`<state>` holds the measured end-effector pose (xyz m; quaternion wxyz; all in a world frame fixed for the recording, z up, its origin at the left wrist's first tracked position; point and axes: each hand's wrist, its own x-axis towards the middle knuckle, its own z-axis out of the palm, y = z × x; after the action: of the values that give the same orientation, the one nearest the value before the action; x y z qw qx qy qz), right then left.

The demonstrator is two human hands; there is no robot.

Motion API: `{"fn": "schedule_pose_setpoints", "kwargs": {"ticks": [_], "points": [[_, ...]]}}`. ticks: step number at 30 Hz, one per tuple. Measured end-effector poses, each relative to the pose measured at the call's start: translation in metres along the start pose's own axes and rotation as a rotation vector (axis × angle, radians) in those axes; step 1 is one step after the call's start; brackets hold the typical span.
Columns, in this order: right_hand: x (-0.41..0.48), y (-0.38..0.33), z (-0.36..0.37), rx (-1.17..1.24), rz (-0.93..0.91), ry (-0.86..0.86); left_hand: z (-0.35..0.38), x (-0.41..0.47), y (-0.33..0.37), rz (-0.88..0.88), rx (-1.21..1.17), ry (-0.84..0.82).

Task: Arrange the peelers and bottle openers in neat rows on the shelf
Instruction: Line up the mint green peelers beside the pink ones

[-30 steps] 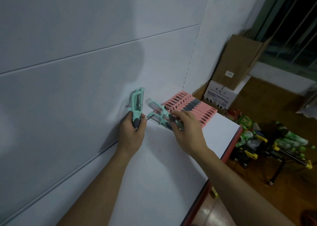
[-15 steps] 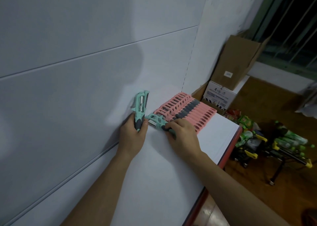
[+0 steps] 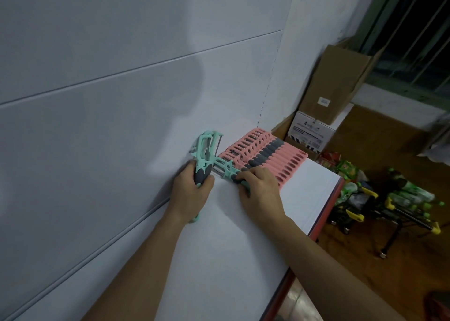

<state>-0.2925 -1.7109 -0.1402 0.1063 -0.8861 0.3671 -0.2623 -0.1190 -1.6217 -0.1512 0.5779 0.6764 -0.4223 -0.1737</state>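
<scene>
White shelf (image 3: 219, 260), left hand (image 3: 192, 194) gripping mint bundle (image 3: 205, 147) of grey-gripped peelers, heads up against back panel (image 3: 121, 126), right hand (image 3: 261, 194) fingers curled over mint peeler (image 3: 225, 169) lying flat beside pink row (image 3: 267, 155) at shelf's far end, box (image 3: 309, 130) beyond, label print illegible

Dim, soft light; broad shadow on wall (image 3: 121, 77); edges bowed.

A white panelled wall (image 3: 121, 101) rises before me behind the shelf (image 3: 219, 260). Cardboard boxes (image 3: 333, 87) fill the corner, with brown floor (image 3: 401, 272) to my right and a dark barred window (image 3: 418, 28) beyond.
</scene>
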Motion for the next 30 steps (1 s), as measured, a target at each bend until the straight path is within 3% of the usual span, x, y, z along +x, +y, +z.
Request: {"fn": "schedule_pose_setpoints", "kwargs": {"ticks": [7, 11, 14, 17, 22, 24, 27, 30], "points": [[-0.001, 0.002, 0.0, -0.034, 0.002, -0.014, -0.002, -0.002, -0.003, 0.008, -0.096, -0.028], [0.001, -0.008, -0.005, 0.047, 0.004, 0.091, 0.0, -0.003, 0.0, -0.033, -0.216, -0.022], [0.012, -0.028, -0.01, 0.358, 0.014, 0.073, -0.003, -0.003, 0.003, 0.009, -0.228, -0.072], [0.021, -0.045, -0.012, 0.685, 0.155, -0.044, -0.005, -0.004, 0.006, 0.019, -0.228, -0.146], [0.018, -0.044, -0.019, 1.203, 0.354, -0.013, 0.0, -0.005, 0.0, -0.003, -0.194, 0.082], [0.017, -0.035, -0.023, 1.139, 0.332, 0.002, 0.001, -0.004, 0.0, -0.041, -0.233, 0.152], [0.015, -0.022, -0.022, 0.714, 0.211, 0.007, 0.0, -0.002, 0.001, -0.003, -0.199, 0.213], [0.012, -0.012, -0.02, 0.38, 0.139, -0.042, 0.0, -0.002, 0.0, 0.07, -0.185, 0.156]]}}
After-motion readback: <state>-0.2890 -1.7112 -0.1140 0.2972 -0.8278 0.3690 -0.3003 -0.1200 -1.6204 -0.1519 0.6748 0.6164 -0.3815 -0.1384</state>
